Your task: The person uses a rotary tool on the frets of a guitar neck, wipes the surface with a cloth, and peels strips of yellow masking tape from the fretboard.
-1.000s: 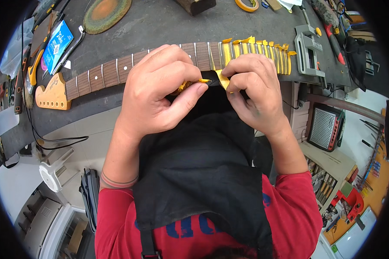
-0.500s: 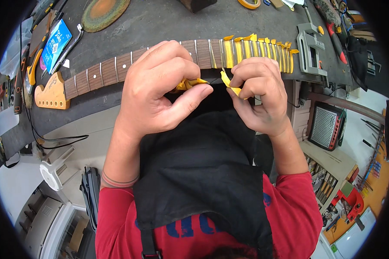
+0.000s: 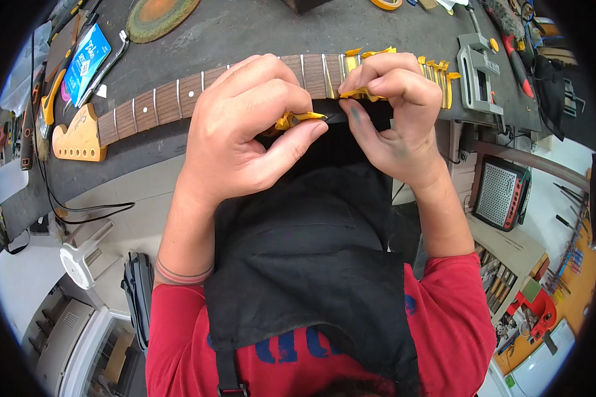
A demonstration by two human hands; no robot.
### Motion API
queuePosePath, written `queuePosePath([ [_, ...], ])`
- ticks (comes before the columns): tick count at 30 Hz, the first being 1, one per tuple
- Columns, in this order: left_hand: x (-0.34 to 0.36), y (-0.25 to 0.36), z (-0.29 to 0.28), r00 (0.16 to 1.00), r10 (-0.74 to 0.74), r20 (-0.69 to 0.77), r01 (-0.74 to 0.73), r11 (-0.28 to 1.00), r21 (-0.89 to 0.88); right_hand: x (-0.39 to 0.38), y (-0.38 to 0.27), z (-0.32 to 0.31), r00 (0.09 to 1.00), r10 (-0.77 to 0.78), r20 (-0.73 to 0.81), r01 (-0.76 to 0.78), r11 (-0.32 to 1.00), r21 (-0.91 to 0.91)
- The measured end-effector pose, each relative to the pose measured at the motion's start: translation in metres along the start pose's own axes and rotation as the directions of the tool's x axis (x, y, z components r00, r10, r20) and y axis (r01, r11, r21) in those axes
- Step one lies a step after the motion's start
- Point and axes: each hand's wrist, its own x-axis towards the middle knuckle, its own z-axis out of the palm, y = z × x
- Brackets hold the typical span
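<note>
A guitar neck [image 3: 169, 102] lies across the bench edge, its pale headstock [image 3: 79, 140] at the left. Strips of yellow masking tape [image 3: 437, 78] cover the fretboard's right end between the metal frets, several with loose tabs at the far edge. My left hand [image 3: 242, 135], in front of the neck, is closed on crumpled yellow masking tape [image 3: 299, 118]; a small dark tip shows beside it. At the near edge of the fretboard, my right hand [image 3: 407, 116] pinches a folded strip of yellow masking tape [image 3: 359, 94]. Its fingers hide part of the taped frets.
A grey metal clamp [image 3: 475, 73] stands just past the neck's right end. Behind the neck lie a round greenish mat [image 3: 157, 18] and a tape roll [image 3: 386, 3]. A blue packet [image 3: 86, 61] and hand tools crowd the bench's left side.
My right hand has moved up and away from me to the fretboard edge, tape strip in its fingers. My left hand stays nearly in place with its crumpled tape.
</note>
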Motion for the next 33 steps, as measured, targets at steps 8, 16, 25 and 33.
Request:
queuePosePath([
  [8, 0.000, 0.002, -0.002, 1.000, -0.014, 0.020, 0.014, 1.000, -0.016, 0.031, 0.006, -0.018, 0.991, 0.048, -0.122, -0.024, 0.981, 0.190],
  [16, -0.016, 0.004, 0.002, 0.999, -0.014, -0.036, 0.008, 0.985, -0.172, 0.016, -0.057, -0.005, 0.907, 0.390, -0.159, -0.253, 0.806, 0.536],
  [25, -0.043, 0.037, 0.027, 0.992, -0.009, -0.124, -0.001, 0.997, -0.079, -0.041, -0.102, 0.032, 0.747, 0.662, 0.057, -0.401, 0.381, 0.833],
  [33, -0.057, 0.045, 0.005, 0.993, 0.027, -0.119, -0.026, 1.000, 0.010, -0.040, -0.107, 0.026, 0.650, 0.753, 0.099, -0.660, 0.495, 0.565],
])
